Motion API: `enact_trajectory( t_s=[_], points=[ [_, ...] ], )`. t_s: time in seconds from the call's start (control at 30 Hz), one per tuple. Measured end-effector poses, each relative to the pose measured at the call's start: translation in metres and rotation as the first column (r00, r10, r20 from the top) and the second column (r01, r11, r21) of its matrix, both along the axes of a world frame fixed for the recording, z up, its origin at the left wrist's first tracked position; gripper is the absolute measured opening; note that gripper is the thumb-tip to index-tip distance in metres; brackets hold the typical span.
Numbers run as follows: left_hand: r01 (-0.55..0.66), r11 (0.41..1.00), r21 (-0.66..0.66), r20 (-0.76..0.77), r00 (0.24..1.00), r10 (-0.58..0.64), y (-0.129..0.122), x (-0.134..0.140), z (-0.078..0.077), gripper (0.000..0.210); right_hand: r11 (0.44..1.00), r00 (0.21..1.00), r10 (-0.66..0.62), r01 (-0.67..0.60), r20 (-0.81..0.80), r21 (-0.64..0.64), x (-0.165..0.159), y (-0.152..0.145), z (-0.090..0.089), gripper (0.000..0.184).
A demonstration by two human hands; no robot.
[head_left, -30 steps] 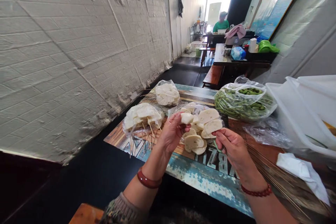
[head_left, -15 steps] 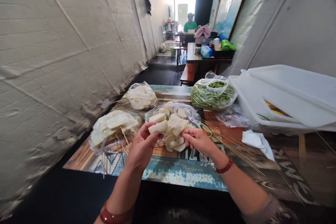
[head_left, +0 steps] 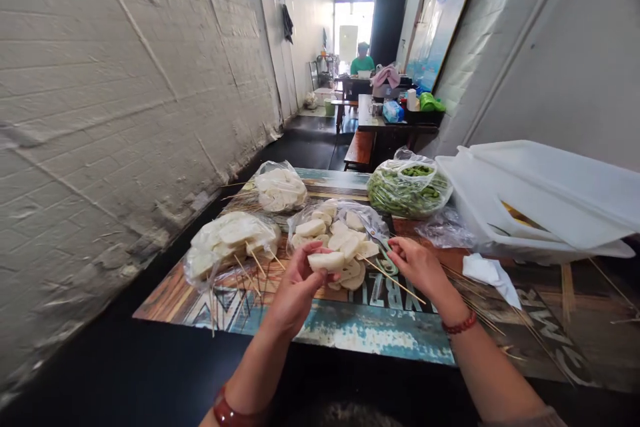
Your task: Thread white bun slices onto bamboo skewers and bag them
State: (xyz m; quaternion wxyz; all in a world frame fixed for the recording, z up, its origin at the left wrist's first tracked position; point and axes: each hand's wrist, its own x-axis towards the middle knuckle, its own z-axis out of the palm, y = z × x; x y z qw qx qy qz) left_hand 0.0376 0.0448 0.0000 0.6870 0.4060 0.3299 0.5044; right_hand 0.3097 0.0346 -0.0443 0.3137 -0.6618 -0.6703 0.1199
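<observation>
A white slice is gripped between the thumb and fingers of the left hand. It is held above the near edge of a pile of pale slices, tilted, with its cut face turned partly upward. The fingers of the right hand are bent and placed at the green handles of a pair of scissors; whether the handles are gripped cannot be told. The scissors are laid along the right side of the pile, blades pointed away from the wearer. A single skewer is seen slanting from the pile toward the near right, passing below the right hand.

The pile is set in and around an opened clear bag on the printed surface. To its left, a bag of white slices is noted, with several thin sticks at its near side. A second filled bag is placed behind. Green vegetables are contained in a plastic bag at the far right, beside white tubs.
</observation>
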Motion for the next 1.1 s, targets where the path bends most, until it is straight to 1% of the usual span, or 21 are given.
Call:
enact_trajectory(
  t_s=[0.07,0.17,0.27,0.37,0.43,0.5,0.57,0.6,0.63,0.67,0.73,0.8,0.87,0.97,1.03,1.1],
  points=[
    [-0.004,1.000,0.022,-0.039,0.999,0.005,-0.001,0.002,-0.002,0.039,1.000,0.978,-0.011,0.015,0.208,-0.018,-0.005,-0.007,-0.005,0.034],
    [0.016,1.000,0.013,-0.050,0.999,-0.015,-0.004,0.003,-0.004,0.033,0.997,0.925,-0.052,0.068,0.376,-0.029,-0.016,-0.010,-0.008,0.047],
    [0.025,1.000,-0.018,0.002,1.000,-0.025,-0.005,0.000,-0.005,0.035,0.994,0.892,-0.065,0.099,0.446,-0.052,-0.021,-0.007,-0.008,0.053],
    [-0.031,0.999,-0.025,0.042,0.999,0.032,-0.002,-0.004,-0.002,0.041,0.992,0.897,-0.063,0.106,0.438,-0.074,-0.017,-0.004,-0.005,0.057],
    [-0.108,0.994,-0.008,0.055,0.993,0.108,0.001,-0.008,0.002,0.047,0.989,0.923,-0.068,0.111,0.378,-0.093,-0.009,-0.005,-0.002,0.057],
    [-0.164,0.986,0.009,0.069,0.984,0.163,0.005,-0.012,0.007,0.050,0.987,0.963,-0.052,0.090,0.264,-0.134,0.003,-0.010,0.001,0.055],
    [-0.178,0.984,0.014,0.082,0.981,0.176,0.009,-0.016,0.011,0.046,0.983,0.996,-0.022,0.037,0.084,-0.182,0.018,-0.018,0.005,0.052],
    [-0.172,0.985,0.010,0.087,0.981,0.171,0.010,-0.017,0.012,0.043,0.979,1.000,-0.010,0.004,-0.029,-0.202,0.025,-0.023,0.007,0.051],
    [-0.160,0.987,0.005,0.091,0.983,0.159,0.011,-0.017,0.013,0.040,0.976,0.988,-0.003,-0.030,-0.152,-0.214,0.031,-0.028,0.009,0.051],
    [-0.145,0.989,-0.001,0.097,0.985,0.145,0.012,-0.017,0.012,0.038,0.974,0.961,-0.001,-0.061,-0.275,-0.218,0.036,-0.033,0.013,0.052],
    [-0.104,0.995,-0.009,0.113,0.988,0.104,0.013,-0.014,0.012,0.038,0.975,0.873,0.004,-0.111,-0.487,-0.191,0.041,-0.042,0.022,0.057],
    [-0.054,0.999,-0.003,0.127,0.990,0.054,0.013,-0.009,0.011,0.045,0.977,0.781,0.031,-0.155,-0.624,-0.145,0.038,-0.046,0.034,0.064],
    [-0.014,1.000,0.015,0.133,0.991,0.012,0.015,-0.003,0.013,0.053,0.971,0.716,0.079,-0.212,-0.694,-0.108,0.029,-0.042,0.045,0.070],
    [0.024,0.997,0.070,0.135,0.990,-0.034,0.018,0.001,0.018,0.059,0.938,0.669,0.205,-0.342,-0.715,-0.051,0.011,-0.024,0.054,0.070],
    [0.040,0.992,0.117,0.133,0.990,-0.056,0.020,0.001,0.020,0.053,0.923,0.669,0.261,-0.384,-0.696,-0.023,0.001,-0.007,0.054,0.068],
    [0.032,0.988,0.149,0.122,0.991,-0.050,0.023,-0.001,0.021,0.042,0.927,0.677,0.262,-0.375,-0.687,-0.016,-0.006,0.008,0.050,0.066]
  ],
)
